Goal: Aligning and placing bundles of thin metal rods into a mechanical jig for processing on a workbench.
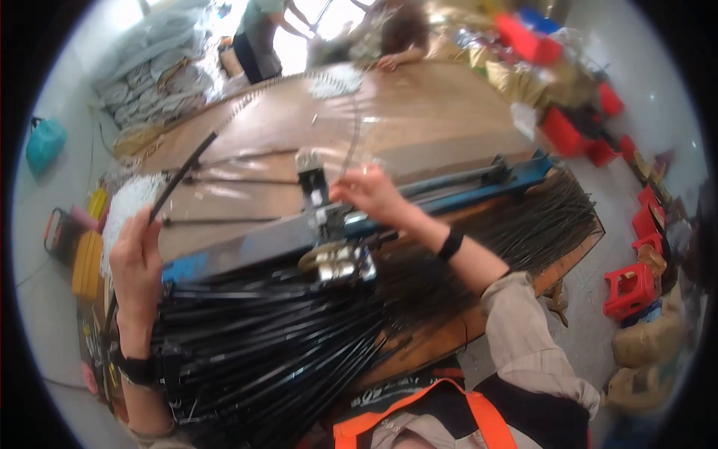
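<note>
My left hand (137,258) is closed round a long black tube (183,173), which slants up and away to the right. From the tube's far end a thin, coiled-looking wire (250,99) arcs over the table, then bends back down toward my right hand (370,196). The fingertips of that hand are pinched together at the wire's thin end. Just left of them stands a small metal fixture (313,183) with a black block, mounted on a blue rail (441,196). Many black tubes (277,329) lie in a pile in front of me.
Thin dark rods (538,217) are heaped on the right of the brown table (426,97). White pellet-like material (134,206) lies at the left edge. A red stool (628,290) stands on the floor at right. Other people (258,37) are at the far side.
</note>
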